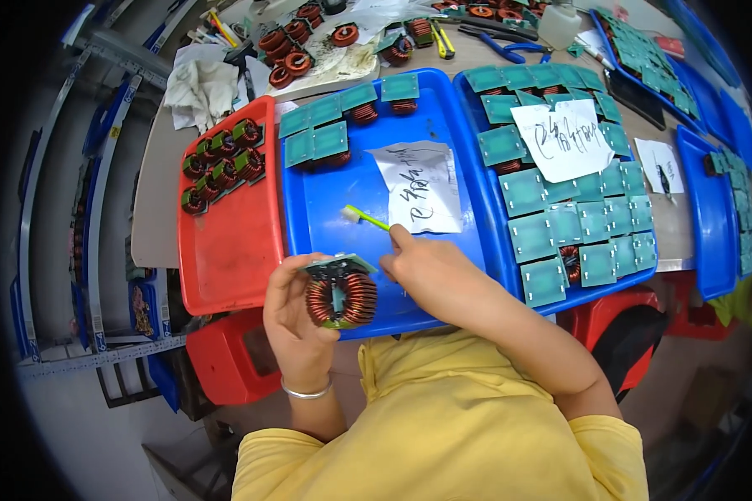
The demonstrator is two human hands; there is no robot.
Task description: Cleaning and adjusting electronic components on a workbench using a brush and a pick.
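My left hand [297,334] is closed around a copper-wound toroidal coil [341,299] with a green circuit board on top, held up near the front edge of the middle blue tray [326,204]. In my right hand [426,263] is a green toothbrush [369,220], its pale bristle head [351,214] pointing left above that tray. Brush and coil are apart. Along the tray's far side stand several similar coils under green boards [313,113]. A sheet of paper with handwriting [418,188] lies at the tray's right.
A red tray [226,267] with several coils [224,163] stands at left. To the right, another blue tray [500,242] is packed with green boards. Behind are a white cloth [200,92], loose coils [297,63], blue-handled pliers [505,52] and a bottle [560,27]. Red stools [230,359] stand below the table.
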